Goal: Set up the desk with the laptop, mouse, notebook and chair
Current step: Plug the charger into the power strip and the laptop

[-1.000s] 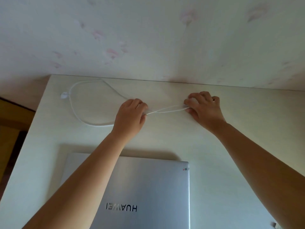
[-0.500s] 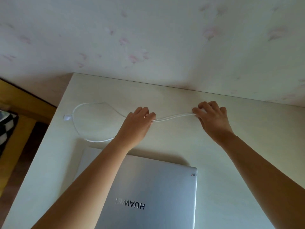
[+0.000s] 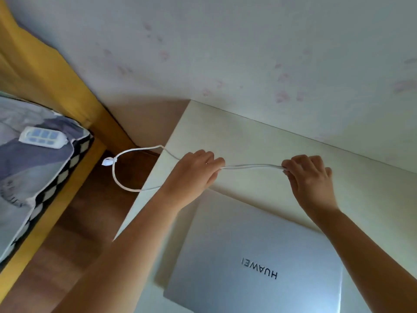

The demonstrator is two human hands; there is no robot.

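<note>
- Your left hand [image 3: 194, 175] is pinched shut on the white cable [image 3: 252, 166]; your right hand [image 3: 309, 177] is curled closed on the same doubled run, further right. Both strands stretch fairly taut between them. Pull harder w/ either one & the cable could slip through your fingers or kink at the fold.
- Left of your left hand the cable opens into a loop [image 3: 117, 177] that hangs past the worktop [image 3: 259, 141] edge, out over the floor [image 3: 74, 222]. A small white tie or plug end [image 3: 107, 162] sits on that loop; can't tell which. Let go on the left side & the loop's weight prob. drags the whole lot off the edge.
- Laptop [image 3: 259, 267] lies closed on the worktop just below your hands, near the front left edge. Your left forearm crosses above its corner, so a careless drop of the arm could nudge it toward that edge.
- Mouse, notebook & chair aren't in view, so most of the setup looks not yet done.
- Bed [image 3: 33, 172] w/ a white remote-like unit [image 3: 41, 137] sits well apart on the left; a swinging loop prob. won't reach it.
</note>
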